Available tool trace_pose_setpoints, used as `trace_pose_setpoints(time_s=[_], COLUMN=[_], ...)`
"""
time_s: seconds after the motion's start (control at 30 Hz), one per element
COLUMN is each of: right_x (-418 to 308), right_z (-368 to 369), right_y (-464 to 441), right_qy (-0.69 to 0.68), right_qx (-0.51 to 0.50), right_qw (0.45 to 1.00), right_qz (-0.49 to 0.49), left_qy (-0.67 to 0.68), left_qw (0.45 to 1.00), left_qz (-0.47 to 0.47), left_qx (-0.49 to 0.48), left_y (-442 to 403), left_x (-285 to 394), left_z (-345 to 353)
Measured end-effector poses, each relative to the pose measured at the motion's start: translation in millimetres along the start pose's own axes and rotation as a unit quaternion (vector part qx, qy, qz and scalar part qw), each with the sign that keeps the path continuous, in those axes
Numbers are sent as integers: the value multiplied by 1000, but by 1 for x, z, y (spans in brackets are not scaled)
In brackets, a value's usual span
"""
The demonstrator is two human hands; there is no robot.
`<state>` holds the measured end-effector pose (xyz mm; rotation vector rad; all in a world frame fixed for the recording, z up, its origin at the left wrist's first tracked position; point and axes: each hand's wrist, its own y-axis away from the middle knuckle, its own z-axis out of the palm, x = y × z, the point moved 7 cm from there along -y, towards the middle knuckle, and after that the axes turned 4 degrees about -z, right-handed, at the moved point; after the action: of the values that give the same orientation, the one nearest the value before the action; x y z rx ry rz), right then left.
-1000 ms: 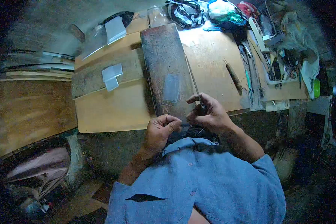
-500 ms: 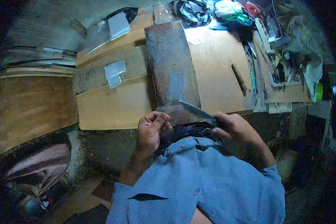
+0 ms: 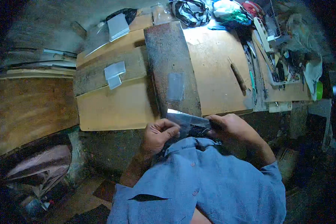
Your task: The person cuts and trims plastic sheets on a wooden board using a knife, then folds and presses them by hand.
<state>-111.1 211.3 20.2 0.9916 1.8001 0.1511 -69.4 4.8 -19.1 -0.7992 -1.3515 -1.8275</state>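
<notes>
- Holding shiny flat grey blade [image 3: 190, 118] in right grip [image 3: 229, 125] — now swung crosswise, within reach of left grip [image 3: 158, 135].
- Pinching narrowly there — cannot tell on what.

Dim, grainy, glare on far tabletop [image 3: 212, 48], black corners hard to read

The blade [image 3: 188, 117], a thin line pointing away along the dark board [image 3: 168, 52] a second ago, now points leftward, broad side showing, tip gleaming. The right hand [image 3: 229, 127] sits farther right; the left hand [image 3: 161, 135] has since come nearer the blade.
</notes>
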Motion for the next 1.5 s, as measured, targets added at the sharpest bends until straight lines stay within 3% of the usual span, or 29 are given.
trace_pose_setpoints(time_s=[0.17,0.27,0.4,0.47,0.67,0.73,0.8,0.87,0.9,0.93,1.0,1.1,1.2,1.27,1.4,1.43,1.5], right_x=[2,0,-12,-10,4,9,22,25,35,36,18,19,22,40,68,76,88], right_z=[8,10,8,11,-6,-35,-54,-48,-30,-12,11,25,15,5,-4,-6,-12], right_y=[-10,-15,-20,-22,-19,-14,-11,-18,-31,-42,-57,-84,-100,-116,-159,-169,-180], right_qy=[19,32,69,84,144,99,25,-70,-220,-362,-498,-454,-422,-410,-355,-323,-272], right_qx=[-4,-7,-20,-22,6,208,257,272,231,185,132,133,196,264,330,354,385], right_qw=[1000,999,997,995,988,970,966,959,946,910,853,877,884,873,874,873,879], right_qz=[-18,-40,-37,-43,-54,-76,21,-38,-57,-76,-83,-89,-53,0,-45,-85,-75], left_qy=[19,18,-9,-77,-77,-73,-66,-44,-44,-43,-41,-1,25,-50,27,28,-6], left_qw=[998,996,998,990,986,985,984,995,995,996,997,997,999,995,992,992,989], left_qz=[-39,-85,-49,-112,-121,-128,-134,-71,-71,-64,-56,-78,-18,-44,-36,-36,-37], left_qx=[-46,-14,-28,-42,-80,-90,-99,-62,-63,-45,-27,-30,-15,76,119,120,146], left_y=[2,3,5,9,6,7,4,-6,-10,-15,-24,-32,-40,-38,-41,-40,-36], left_x=[-2,-8,4,-1,-15,-17,-24,-28,-29,-28,-25,-28,-31,-37,-73,-76,-80], left_z=[13,15,26,28,20,17,15,7,8,8,12,19,10,-9,-37,-39,-43])
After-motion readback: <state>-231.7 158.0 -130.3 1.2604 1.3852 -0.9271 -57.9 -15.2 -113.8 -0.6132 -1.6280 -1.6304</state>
